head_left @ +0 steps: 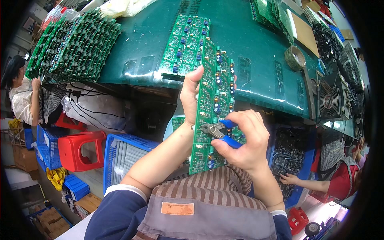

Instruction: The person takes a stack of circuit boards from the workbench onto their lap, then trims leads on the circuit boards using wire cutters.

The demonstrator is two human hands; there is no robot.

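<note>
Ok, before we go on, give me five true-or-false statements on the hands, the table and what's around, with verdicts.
1. The right hand holds blue-handled cutters. True.
2. The left hand is empty. False: the left hand holds a green circuit board.
3. The table has a white top. False: the table is green.
4. A tape roll lies right of the held circuit board. True.
5. A red stool stands right of the blue basket. False: the stool is left of it.
</note>
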